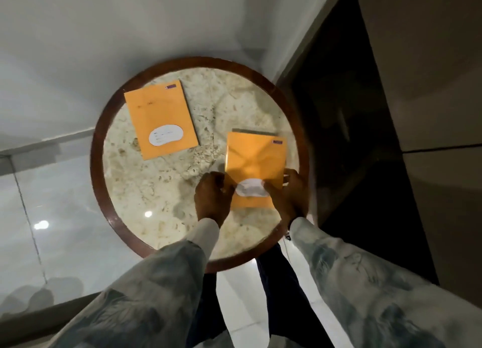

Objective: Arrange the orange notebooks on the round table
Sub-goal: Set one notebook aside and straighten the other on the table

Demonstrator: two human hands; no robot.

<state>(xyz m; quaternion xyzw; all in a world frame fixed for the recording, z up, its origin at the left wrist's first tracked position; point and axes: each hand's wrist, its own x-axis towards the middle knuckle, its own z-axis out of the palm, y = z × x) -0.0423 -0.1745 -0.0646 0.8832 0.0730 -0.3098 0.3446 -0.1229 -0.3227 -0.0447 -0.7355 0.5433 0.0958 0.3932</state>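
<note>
One orange notebook [160,119] already lies flat left of the round table [104,191]'s centre, while the second notebook [255,162] – right of centre – is pinched at its near edges by the left hand [212,195] and right hand [288,193], seemingly mid-placement.

white label on far notebook [159,119], faint lines unreadable, near notebook [255,159] label blurred

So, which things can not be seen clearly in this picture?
- Writing on the far notebook's white label: too small, head view.
- Near notebook's label: blurred, its ends covered by the left hand and right hand.
- Table near edge: hidden by the sleeves.
</note>
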